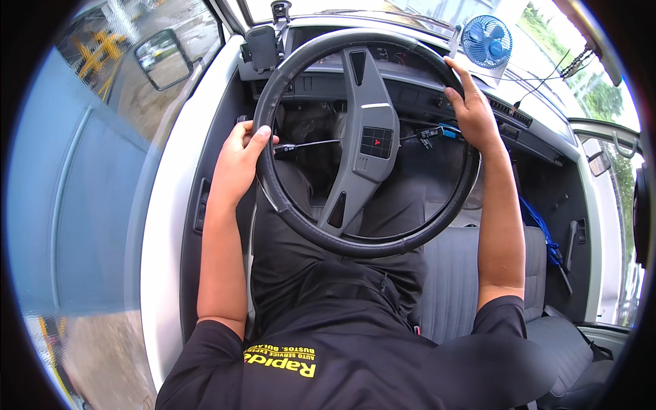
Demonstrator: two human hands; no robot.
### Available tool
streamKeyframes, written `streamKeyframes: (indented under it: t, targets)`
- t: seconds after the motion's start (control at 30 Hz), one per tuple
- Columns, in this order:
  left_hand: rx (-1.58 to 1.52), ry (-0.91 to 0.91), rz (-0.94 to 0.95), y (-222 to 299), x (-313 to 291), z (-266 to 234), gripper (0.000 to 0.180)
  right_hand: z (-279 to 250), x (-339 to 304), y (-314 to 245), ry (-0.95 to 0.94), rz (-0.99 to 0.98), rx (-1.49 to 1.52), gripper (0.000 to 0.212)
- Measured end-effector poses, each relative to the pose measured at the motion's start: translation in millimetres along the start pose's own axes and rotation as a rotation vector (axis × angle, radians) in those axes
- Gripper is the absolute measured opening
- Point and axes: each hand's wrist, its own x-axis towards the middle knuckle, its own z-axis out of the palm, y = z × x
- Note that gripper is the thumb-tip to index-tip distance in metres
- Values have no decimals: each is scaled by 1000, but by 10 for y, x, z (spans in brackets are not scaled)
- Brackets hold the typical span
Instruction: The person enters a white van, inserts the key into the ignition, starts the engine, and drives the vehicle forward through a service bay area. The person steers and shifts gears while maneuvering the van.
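A large black steering wheel [372, 247] with a grey centre spoke fills the middle of the view, turned so the spoke stands nearly upright. My left hand [240, 152] is closed around its left rim, thumb on top. On the upper right rim rests my right hand [473, 109], its thumb and index finger along the wheel and the other fingers hidden behind it. Between the hands, one stalk [301, 145] sticks out left of the column and another stalk [427, 134] sticks out right, near a blue-tipped piece.
A phone holder [262, 49] stands on the dashboard at upper left, and a small blue fan [486, 42] at upper right. The side mirror [163, 59] is outside the left window. A grey seat [451, 280] lies to my right, with a blue folded item [545, 229] by the far door.
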Motion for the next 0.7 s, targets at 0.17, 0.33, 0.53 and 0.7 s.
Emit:
streamKeyframes:
  t: [0.17,0.33,0.53,0.7]
  targets:
    - [-38,26,6,43,53,70,48,-14,-325,-61,87,100,33,55]
    - [-10,52,146,145,463,229,48,135,-862,-245,281,192,12,54]
    - [89,-122,234,376,986,262,48,344,-1365,-501,396,465,27,56]
    - [116,-201,260,517,1122,299,48,395,-1498,-672,416,720,320,57]
